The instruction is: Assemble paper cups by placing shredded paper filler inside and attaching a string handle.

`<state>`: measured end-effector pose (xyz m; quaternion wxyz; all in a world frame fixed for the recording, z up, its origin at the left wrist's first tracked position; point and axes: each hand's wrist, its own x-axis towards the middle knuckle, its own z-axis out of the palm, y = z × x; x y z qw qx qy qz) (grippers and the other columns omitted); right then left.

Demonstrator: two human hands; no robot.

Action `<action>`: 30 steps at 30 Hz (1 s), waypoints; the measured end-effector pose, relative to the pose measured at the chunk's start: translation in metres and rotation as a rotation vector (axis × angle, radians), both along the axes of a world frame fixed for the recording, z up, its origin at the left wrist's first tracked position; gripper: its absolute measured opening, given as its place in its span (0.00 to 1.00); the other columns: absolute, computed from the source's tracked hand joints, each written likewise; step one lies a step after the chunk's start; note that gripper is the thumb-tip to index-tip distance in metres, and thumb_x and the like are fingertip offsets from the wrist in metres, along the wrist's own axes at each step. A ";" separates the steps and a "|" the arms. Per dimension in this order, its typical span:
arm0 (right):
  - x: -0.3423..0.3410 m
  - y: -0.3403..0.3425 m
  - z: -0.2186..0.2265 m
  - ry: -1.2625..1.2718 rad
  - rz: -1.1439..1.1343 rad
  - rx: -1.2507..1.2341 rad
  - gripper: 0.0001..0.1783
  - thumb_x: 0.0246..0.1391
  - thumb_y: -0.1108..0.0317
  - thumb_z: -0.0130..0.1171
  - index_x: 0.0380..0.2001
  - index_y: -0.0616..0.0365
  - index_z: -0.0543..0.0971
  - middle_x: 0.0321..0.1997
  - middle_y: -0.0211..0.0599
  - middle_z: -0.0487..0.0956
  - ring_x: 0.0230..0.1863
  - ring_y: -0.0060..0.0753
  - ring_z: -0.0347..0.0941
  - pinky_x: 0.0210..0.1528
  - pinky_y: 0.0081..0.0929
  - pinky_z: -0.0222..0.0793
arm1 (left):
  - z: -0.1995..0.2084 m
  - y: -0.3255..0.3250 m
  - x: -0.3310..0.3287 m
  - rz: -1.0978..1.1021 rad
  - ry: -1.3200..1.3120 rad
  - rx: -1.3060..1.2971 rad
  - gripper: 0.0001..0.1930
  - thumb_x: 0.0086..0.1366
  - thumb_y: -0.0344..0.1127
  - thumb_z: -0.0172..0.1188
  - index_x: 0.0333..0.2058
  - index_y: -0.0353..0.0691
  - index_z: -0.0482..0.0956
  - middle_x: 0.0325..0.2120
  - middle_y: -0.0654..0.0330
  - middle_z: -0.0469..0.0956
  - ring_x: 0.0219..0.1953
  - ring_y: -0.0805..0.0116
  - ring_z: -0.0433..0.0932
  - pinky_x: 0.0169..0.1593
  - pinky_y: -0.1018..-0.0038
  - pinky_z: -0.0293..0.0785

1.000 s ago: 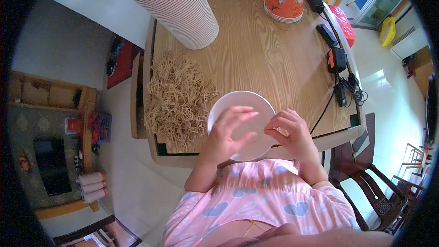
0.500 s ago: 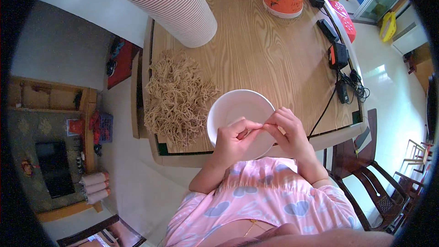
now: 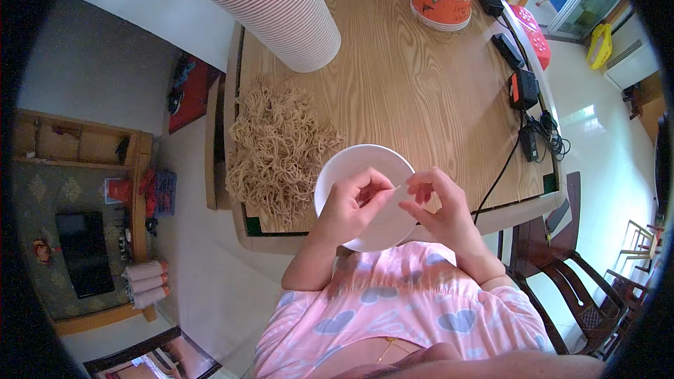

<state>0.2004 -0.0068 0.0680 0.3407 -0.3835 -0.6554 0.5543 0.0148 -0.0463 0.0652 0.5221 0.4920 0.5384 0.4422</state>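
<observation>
Over a white paper tub at the table's near edge, both my hands meet close together. My left hand is closed in a pinch; a thin pale end sticks out at its fingertips, too small to name. My right hand is just beside it, thumb and fingers apart, with nothing visible in its grip. The tub's inside shows pale and plain between the hands. Left of the tub lies a tangled heap of thin tan strings.
A tall leaning stack of white paper tubs stands at the far left. Farther right is an orange and green tub turned upside down. Black adapters and cables run along the table's right side. A dark wooden chair is at right.
My hands have come apart a little; the right thumb and fingers have parted, while the left keeps its pinch. The view has shifted slightly.
</observation>
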 end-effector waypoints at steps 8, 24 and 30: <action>0.001 0.010 -0.013 -0.011 0.044 0.462 0.12 0.40 0.81 0.66 0.31 0.61 0.77 0.30 0.36 0.75 0.33 0.33 0.73 0.35 0.26 0.69 | -0.005 -0.003 -0.001 -0.063 -0.089 -0.037 0.01 0.61 0.26 0.57 0.32 0.37 0.74 0.23 0.74 0.70 0.25 0.89 0.64 0.27 0.87 0.61; 0.000 0.015 -0.014 -0.116 0.039 0.474 0.11 0.46 0.67 0.64 0.32 0.57 0.74 0.33 0.35 0.74 0.37 0.41 0.69 0.39 0.35 0.62 | -0.004 0.000 0.005 0.030 0.124 0.081 0.02 0.58 0.25 0.61 0.30 0.35 0.77 0.25 0.69 0.72 0.27 0.85 0.69 0.31 0.86 0.65; 0.000 0.021 -0.008 -0.122 0.077 0.657 0.15 0.39 0.69 0.68 0.32 0.55 0.75 0.34 0.33 0.75 0.37 0.37 0.70 0.40 0.33 0.62 | -0.005 -0.001 0.002 0.004 -0.038 -0.008 0.02 0.59 0.26 0.60 0.31 0.35 0.77 0.25 0.70 0.72 0.27 0.87 0.68 0.31 0.87 0.66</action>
